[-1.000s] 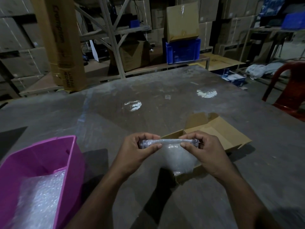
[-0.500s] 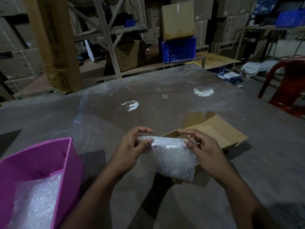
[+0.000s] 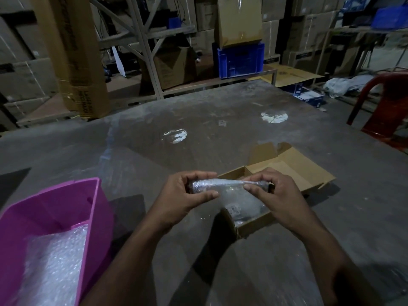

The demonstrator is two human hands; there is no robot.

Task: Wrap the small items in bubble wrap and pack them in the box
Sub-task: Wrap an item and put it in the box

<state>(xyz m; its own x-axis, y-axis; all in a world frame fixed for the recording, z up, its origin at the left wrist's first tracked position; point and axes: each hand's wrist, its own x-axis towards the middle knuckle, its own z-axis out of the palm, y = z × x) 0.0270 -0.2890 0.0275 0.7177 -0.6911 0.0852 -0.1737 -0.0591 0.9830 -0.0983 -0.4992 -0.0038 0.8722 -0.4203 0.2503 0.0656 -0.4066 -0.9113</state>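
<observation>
Both my hands hold a small item rolled in bubble wrap (image 3: 223, 184) level above the near end of an open cardboard box (image 3: 293, 171). My left hand (image 3: 183, 195) pinches the roll's left end. My right hand (image 3: 280, 195) pinches its right end. A loose flap of the wrap hangs below the roll over the box. The item inside the wrap cannot be made out. Something dark lies in the box under the flap. At the lower left a pink bin (image 3: 55, 208) holds more bubble wrap (image 3: 55, 268).
The grey table (image 3: 198, 124) stretches beyond the box. A tall cardboard carton (image 3: 75, 58) stands at its far left edge. A red plastic chair (image 3: 384, 107) is at the right. Shelving, a blue crate (image 3: 240, 60) and stacked cartons fill the background.
The hanging sheet of wrap has been rolled up tighter around the item, so the roll is now thin and level between both hands. The hands stay above the box.
</observation>
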